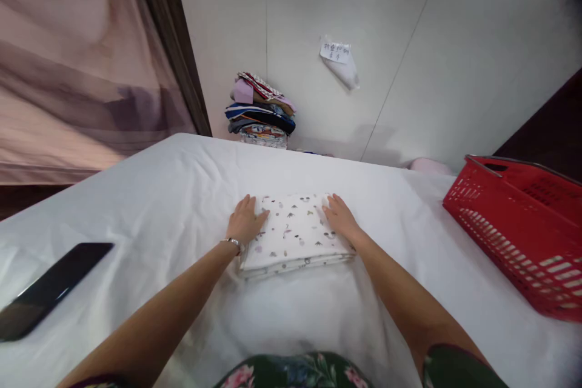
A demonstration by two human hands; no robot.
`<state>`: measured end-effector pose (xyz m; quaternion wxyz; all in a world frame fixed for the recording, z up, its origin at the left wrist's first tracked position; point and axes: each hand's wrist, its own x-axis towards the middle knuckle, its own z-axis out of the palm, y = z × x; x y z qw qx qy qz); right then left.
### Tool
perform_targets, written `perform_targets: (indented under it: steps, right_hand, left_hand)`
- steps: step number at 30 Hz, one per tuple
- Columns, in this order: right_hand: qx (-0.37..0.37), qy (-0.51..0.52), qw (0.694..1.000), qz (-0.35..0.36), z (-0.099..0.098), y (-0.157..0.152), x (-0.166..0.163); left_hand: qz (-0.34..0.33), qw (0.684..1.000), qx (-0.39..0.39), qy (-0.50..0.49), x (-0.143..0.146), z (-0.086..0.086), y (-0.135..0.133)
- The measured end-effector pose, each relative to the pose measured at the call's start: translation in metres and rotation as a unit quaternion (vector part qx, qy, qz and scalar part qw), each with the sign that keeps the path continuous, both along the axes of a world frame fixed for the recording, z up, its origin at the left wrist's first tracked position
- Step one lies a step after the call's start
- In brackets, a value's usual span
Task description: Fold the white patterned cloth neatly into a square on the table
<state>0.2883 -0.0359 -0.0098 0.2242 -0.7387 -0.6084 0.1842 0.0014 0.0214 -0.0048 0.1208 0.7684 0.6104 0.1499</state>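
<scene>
Head view: folded cloth (293, 233) with little prints, lying flat on the white sheet (182, 194), right between both hands. Left hand (245, 221) open and flat, palm down, fingers touching the cloth's left edge. Right hand (340, 218) open and flat too, resting on the cloth's right edge. Red basket (522, 236) well off to the right of the right hand. Black phone (50, 288) far to the left of the left hand. Pile of clothes (261, 112) past both hands, by the wall.
</scene>
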Motion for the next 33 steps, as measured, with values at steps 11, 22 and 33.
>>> perform_targets:
  steps: [11, 22, 33]
  right_hand:
    - [-0.068, 0.223, 0.963, -0.134, -0.004, 0.024, 0.026]
    - [-0.015, 0.411, 0.901, -0.14, 0.004, 0.018, 0.033]
    - [-0.1, 0.366, 0.912, -0.153, 0.01, -0.014, 0.035]
  left_hand:
    - [0.11, 0.968, -0.188, -0.127, -0.011, 0.01, 0.051]
    - [0.053, 0.969, -0.078, -0.228, -0.001, 0.025, 0.069]
    - [-0.002, 0.997, -0.045, -0.07, 0.009, 0.002, 0.047]
